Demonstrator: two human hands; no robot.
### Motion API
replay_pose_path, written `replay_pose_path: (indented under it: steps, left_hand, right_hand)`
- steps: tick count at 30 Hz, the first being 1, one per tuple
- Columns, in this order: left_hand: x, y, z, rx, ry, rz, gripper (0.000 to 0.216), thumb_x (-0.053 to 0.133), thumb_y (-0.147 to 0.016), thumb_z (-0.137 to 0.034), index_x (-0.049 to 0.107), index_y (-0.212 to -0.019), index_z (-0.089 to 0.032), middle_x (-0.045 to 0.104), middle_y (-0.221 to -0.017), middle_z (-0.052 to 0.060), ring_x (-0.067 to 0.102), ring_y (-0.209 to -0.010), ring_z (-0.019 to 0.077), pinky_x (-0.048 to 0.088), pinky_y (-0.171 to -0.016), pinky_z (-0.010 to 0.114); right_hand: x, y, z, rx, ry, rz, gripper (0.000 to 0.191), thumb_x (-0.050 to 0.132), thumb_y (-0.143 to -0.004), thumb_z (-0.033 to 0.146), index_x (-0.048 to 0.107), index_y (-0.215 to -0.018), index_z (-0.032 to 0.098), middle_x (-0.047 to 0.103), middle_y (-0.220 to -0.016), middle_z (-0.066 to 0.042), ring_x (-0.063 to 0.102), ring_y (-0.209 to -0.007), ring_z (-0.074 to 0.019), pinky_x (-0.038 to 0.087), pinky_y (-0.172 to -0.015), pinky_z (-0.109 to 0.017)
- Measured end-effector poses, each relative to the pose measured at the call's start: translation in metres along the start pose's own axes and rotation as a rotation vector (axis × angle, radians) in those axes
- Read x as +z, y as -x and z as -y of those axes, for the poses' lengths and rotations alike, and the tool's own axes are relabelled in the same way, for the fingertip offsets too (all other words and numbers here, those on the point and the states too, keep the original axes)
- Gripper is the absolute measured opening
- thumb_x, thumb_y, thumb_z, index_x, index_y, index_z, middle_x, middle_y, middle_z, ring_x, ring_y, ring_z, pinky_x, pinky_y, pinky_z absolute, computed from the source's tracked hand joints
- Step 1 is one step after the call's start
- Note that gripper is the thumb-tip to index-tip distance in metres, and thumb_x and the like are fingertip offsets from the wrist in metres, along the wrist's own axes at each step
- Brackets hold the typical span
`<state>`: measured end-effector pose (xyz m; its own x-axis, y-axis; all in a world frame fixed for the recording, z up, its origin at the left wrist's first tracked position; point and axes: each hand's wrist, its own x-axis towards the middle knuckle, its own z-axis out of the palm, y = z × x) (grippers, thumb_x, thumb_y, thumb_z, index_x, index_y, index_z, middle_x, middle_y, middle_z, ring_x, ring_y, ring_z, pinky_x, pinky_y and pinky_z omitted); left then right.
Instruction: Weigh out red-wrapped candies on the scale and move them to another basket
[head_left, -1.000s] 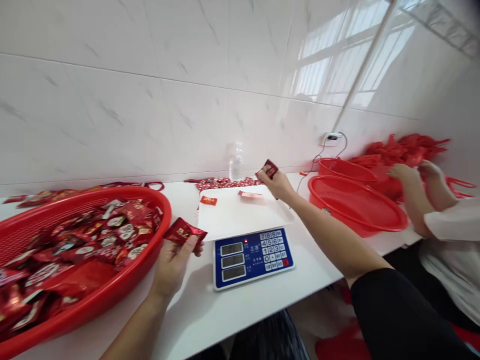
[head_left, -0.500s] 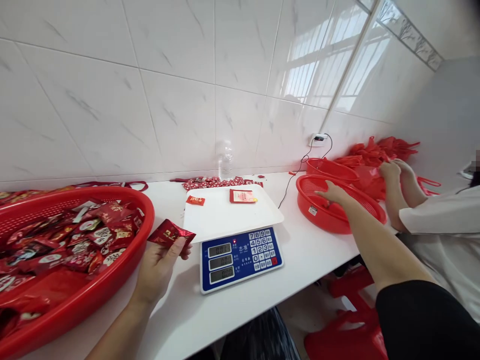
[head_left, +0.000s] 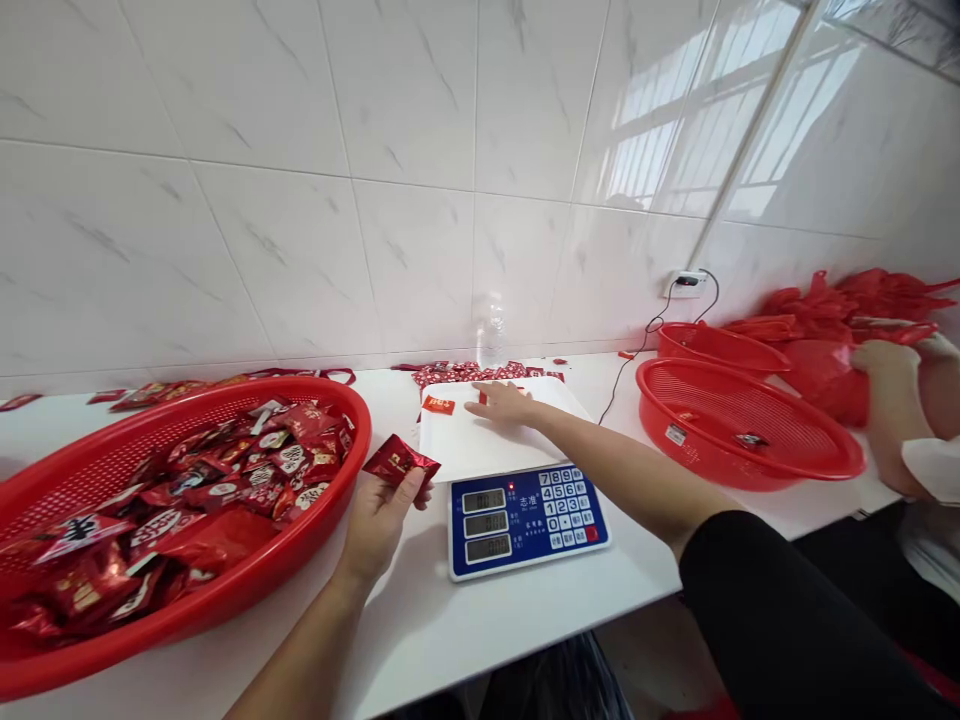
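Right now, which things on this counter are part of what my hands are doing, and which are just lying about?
In use:
left hand holding red foil packet
right hand on scale tray
small red packet on that tray
red basket of packets

Lying about:
clear bottle
empty-looking red baskets
wall plug

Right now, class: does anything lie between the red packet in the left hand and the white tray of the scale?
Nothing visible does. The left hand holds the red packet just left of the scale tray; the right hand rests farther back on it.
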<state>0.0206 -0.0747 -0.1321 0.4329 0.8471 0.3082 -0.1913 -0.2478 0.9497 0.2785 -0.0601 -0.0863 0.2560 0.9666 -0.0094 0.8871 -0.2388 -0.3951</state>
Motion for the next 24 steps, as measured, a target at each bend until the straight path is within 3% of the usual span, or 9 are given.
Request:
replay_pose_path:
  steps: [5, 9, 12, 18, 21, 24]
  left_hand:
    - [-0.003, 0.001, 0.003, -0.021, 0.028, 0.013, 0.034, 0.067, -0.08, -0.044, 0.066, -0.087, -0.011, 0.066, -0.069, 0.005, 0.059, -0.061, 0.0145, 0.05, -0.057, 0.026]
    - [-0.002, 0.002, 0.001, -0.024, 0.044, 0.016, 0.035, 0.068, -0.08, -0.045, 0.066, -0.087, -0.011, 0.066, -0.069, 0.005, 0.059, -0.061, 0.0146, 0.05, -0.057, 0.027]
    - [0.0, 0.003, -0.002, -0.028, 0.037, 0.021, 0.035, 0.068, -0.079, -0.046, 0.066, -0.087, -0.012, 0.066, -0.068, 0.005, 0.058, -0.061, 0.0143, 0.05, -0.057, 0.026]
    - [0.002, 0.002, -0.002, -0.041, -0.003, 0.031, 0.036, 0.068, -0.078, -0.047, 0.068, -0.087, -0.012, 0.066, -0.069, 0.005, 0.058, -0.062, 0.0145, 0.05, -0.058, 0.026]
    - [0.0, 0.002, -0.002, -0.025, -0.021, 0.021, 0.035, 0.068, -0.079, -0.046, 0.068, -0.086, -0.012, 0.066, -0.069, 0.005, 0.058, -0.063, 0.0145, 0.05, -0.059, 0.026]
    - [0.0, 0.003, -0.003, -0.02, -0.018, 0.023, 0.035, 0.066, -0.08, -0.047, 0.067, -0.086, -0.012, 0.066, -0.069, 0.005, 0.058, -0.062, 0.0147, 0.05, -0.059, 0.026]
  right_hand:
    - [0.018, -0.016, 0.047, -0.048, 0.09, 0.061, 0.079, 0.033, -0.078, 0.083, 0.032, -0.145, 0.043, 0.02, -0.158, -0.008, 0.012, -0.141, -0.0479, 0.008, -0.096, -0.081]
    - [0.026, -0.01, 0.057, -0.188, 0.184, 0.015, 0.057, 0.028, -0.091, 0.067, 0.043, -0.139, 0.039, 0.037, -0.149, -0.009, 0.033, -0.134, -0.0397, 0.024, -0.096, -0.074]
    - [0.024, -0.002, 0.047, -0.275, 0.213, -0.019, 0.045, 0.028, -0.097, 0.055, 0.047, -0.134, 0.038, 0.046, -0.142, -0.006, 0.043, -0.126, -0.0305, 0.036, -0.096, -0.059]
    - [0.016, 0.007, 0.02, -0.36, 0.318, -0.134, 0.036, 0.036, -0.099, 0.044, 0.057, -0.124, 0.028, 0.059, -0.124, -0.009, 0.054, -0.111, -0.0257, 0.041, -0.091, -0.041]
    - [0.005, 0.013, 0.003, -0.353, 0.348, -0.219, 0.029, 0.043, -0.098, 0.036, 0.06, -0.118, 0.022, 0.064, -0.114, -0.007, 0.057, -0.105, -0.0206, 0.042, -0.09, -0.032]
    - [-0.02, 0.03, -0.025, -0.258, 0.347, -0.38, 0.034, 0.032, -0.102, 0.027, 0.055, -0.125, 0.018, 0.063, -0.117, -0.008, 0.057, -0.108, -0.0165, 0.041, -0.091, -0.026]
